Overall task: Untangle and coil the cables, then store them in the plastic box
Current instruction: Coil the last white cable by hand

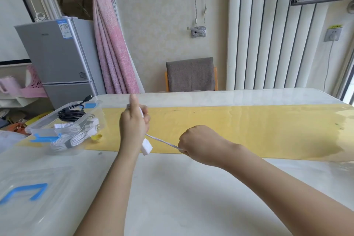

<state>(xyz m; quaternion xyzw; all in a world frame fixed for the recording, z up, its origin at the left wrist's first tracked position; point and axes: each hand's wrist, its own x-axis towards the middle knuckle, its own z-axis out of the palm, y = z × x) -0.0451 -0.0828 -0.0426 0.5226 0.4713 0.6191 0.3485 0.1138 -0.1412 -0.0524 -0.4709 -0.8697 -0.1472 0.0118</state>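
1. Table [191,197]: pale glossy top, near edge cut off by the frame.
2. Yellow strip [249,130]: runs across the table's middle, left to right.
3. Clear lid [24,193]: near left corner, blue clips, blurred, and partly out of frame.
4. Plastic box [38,126]: clear, at the left edge, open.
5. Left hand [134,126]: raised above the strip's left end, forefinger up, other fingers curled round the white cable [162,141]. The turns it holds are motion-blurred and cannot be counted.
6. Right hand [199,143]: closed fist, gripping the same cable. The cable's end is hidden inside the fist.
7. White cable: stretched taut between the two hands.
8. White cables [70,136]: bundled in the box, seen through its wall.
9. Black cable [71,114]: coiled in the box, with the plug sticking up over the rim.
10. White block [147,147]: hangs below the left hand; type unclear.
11. Small yellow object [96,138]: beside the box, unidentifiable.
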